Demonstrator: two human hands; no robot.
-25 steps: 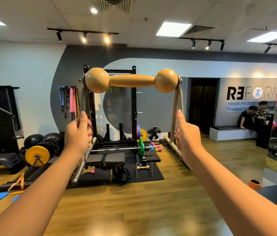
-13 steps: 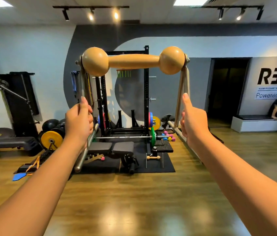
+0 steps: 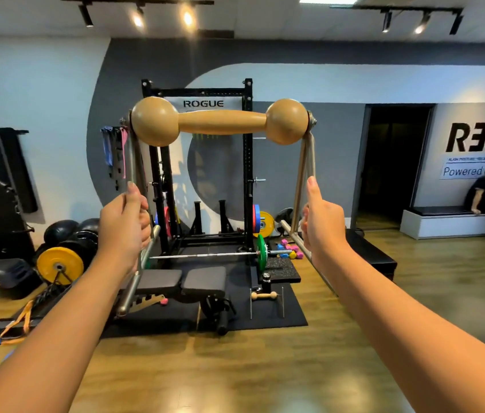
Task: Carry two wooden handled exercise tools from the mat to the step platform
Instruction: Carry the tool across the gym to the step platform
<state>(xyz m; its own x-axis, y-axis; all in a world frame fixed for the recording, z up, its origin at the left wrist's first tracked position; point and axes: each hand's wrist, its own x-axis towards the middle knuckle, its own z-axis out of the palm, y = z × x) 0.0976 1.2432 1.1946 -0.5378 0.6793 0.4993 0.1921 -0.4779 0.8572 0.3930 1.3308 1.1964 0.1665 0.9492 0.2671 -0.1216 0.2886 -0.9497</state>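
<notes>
Both arms reach forward at mid-frame: left hand [image 3: 123, 223] and right hand [image 3: 323, 222] each clamp a metal upright of the wooden-handled tool [image 3: 220, 122], thumbs raised.

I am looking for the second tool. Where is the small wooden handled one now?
In the head view, the small wooden handled tool stands on the black mat, right of the bench.

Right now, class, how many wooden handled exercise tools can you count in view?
2: one wooden handled tool held up in both hands; a second, smaller wooden handled tool on the black mat. Others may be hidden.
</notes>
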